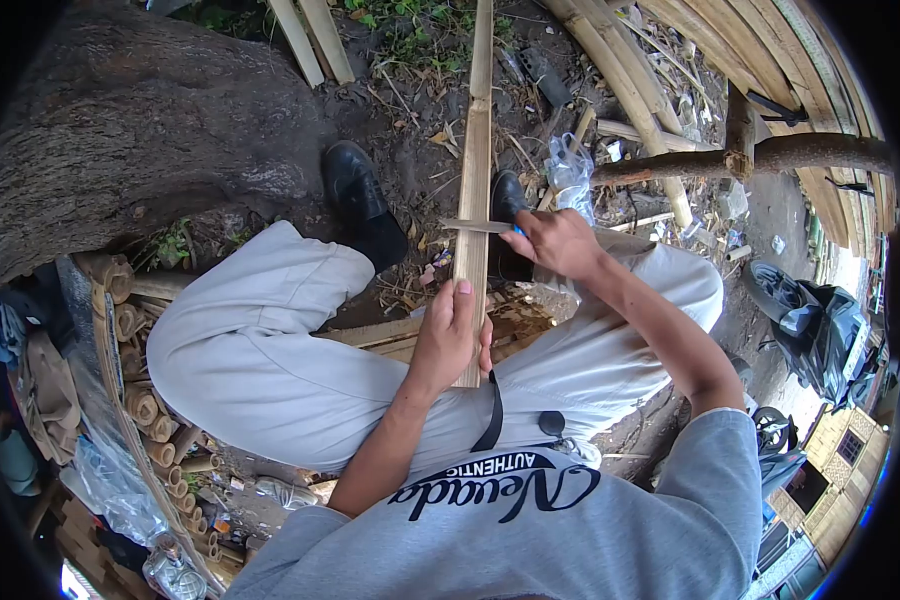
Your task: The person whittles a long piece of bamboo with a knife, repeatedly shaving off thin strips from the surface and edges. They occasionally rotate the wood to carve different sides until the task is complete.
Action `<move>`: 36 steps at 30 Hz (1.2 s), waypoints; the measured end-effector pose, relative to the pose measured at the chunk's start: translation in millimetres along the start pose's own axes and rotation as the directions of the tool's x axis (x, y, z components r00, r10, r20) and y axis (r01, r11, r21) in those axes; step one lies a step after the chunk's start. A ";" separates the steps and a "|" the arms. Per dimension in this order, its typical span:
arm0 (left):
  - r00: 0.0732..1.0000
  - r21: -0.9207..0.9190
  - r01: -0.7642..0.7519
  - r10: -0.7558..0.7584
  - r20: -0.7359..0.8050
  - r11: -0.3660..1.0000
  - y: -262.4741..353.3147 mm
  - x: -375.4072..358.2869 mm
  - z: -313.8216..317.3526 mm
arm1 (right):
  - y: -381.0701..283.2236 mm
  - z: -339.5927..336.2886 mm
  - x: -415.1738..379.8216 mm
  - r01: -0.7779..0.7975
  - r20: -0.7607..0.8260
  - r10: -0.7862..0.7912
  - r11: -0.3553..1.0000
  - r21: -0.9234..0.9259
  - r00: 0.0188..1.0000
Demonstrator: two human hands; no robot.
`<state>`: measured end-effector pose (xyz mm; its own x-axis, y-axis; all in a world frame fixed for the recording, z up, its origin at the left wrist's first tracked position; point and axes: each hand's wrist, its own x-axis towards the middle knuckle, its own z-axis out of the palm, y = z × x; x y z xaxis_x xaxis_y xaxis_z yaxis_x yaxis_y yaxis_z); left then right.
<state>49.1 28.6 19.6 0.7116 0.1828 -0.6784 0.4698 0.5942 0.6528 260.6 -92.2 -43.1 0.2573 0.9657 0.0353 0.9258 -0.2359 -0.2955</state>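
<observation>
A long split bamboo strip (476,160) runs from my lap away between my feet, its near end by my waist. My left hand (448,338) is wrapped round its lower part, thumb on the upper face. My right hand (558,243) is closed on the blue handle of a knife (478,226). The blade lies crosswise over the strip, above my left hand, and its tip sticks out past the strip's left edge. Whether the edge cuts into the bamboo cannot be made out.
A thick tree trunk (150,150) lies at the upper left. Stacked bamboo poles (155,428) are at the lower left. A crossing branch (670,167), a plastic bag (570,175) and leaning bamboo slats (810,60) are at the right.
</observation>
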 end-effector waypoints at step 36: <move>0.996 -0.283 0.015 0.012 0.094 0.959 -0.3 -2.7 -2.7 | -12.4 -4.2 -2.5 -0.141 -0.039 0.146 0.983 0.122 0.988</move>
<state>45.6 30.1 20.3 0.7630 0.1154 -0.6360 0.3134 0.7945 0.5202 249.7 -92.2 -35.5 0.4007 0.9158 0.0290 0.8396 -0.3543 -0.4117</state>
